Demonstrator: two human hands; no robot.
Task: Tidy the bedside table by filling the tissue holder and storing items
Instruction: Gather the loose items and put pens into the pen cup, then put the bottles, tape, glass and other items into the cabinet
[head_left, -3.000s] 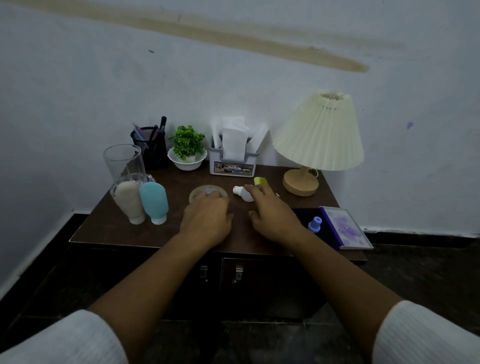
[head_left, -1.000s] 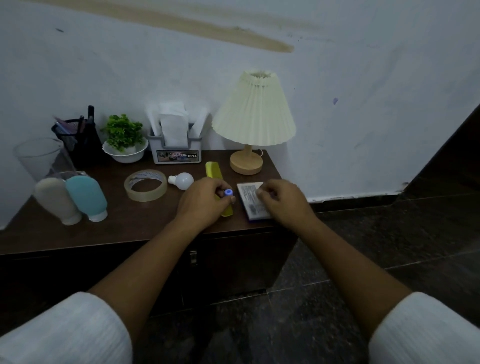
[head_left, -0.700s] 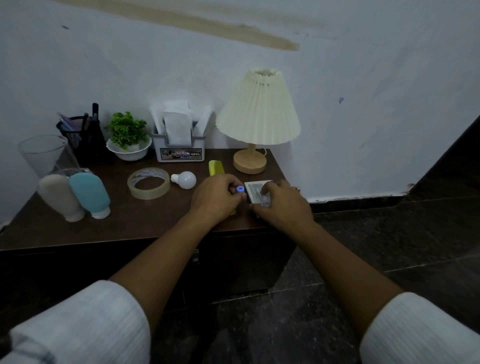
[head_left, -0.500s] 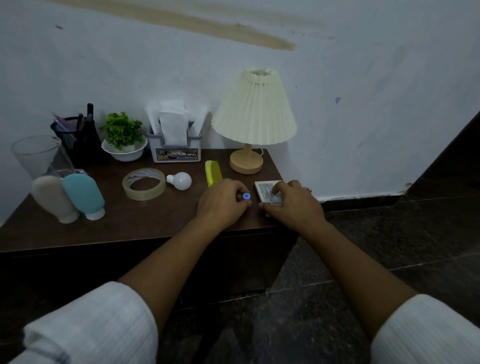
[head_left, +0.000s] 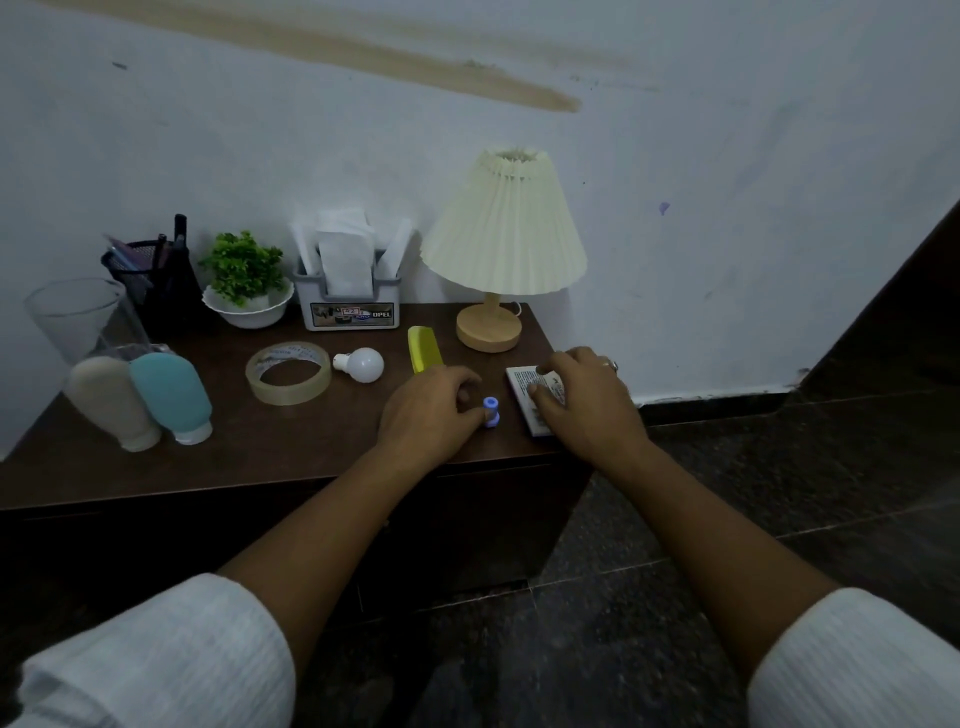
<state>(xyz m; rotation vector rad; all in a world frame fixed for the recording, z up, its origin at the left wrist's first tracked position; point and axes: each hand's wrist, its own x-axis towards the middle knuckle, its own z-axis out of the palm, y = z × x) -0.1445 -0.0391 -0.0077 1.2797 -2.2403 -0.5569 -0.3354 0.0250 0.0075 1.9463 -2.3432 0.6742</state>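
Moved: right hand (head_left: 587, 402) has slid along the small box (head_left: 524, 387) toward table's (head_left: 260, 441) right edge, fingers curled gripping it.
Left hand (head_left: 426, 413): pinches blue cap (head_left: 491, 411), just left of box.

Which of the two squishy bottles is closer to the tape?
The teal bottle. It stands on its cap right beside the beige bottle, on the side nearer the tape roll; the beige one is nearer the table's left edge.

On the dark brown wooden bedside table (head_left: 291, 441) stand a pleated cream lampshade (head_left: 506, 223), a grey plastic tissue holder (head_left: 352, 306) with white tissues, a green leafy plant in a white bowl (head_left: 244, 291), a yellow comb (head_left: 423, 349), beige (head_left: 111, 400) and teal squeeze bottles (head_left: 171, 395), and a small blue bottle cap (head_left: 491, 411).
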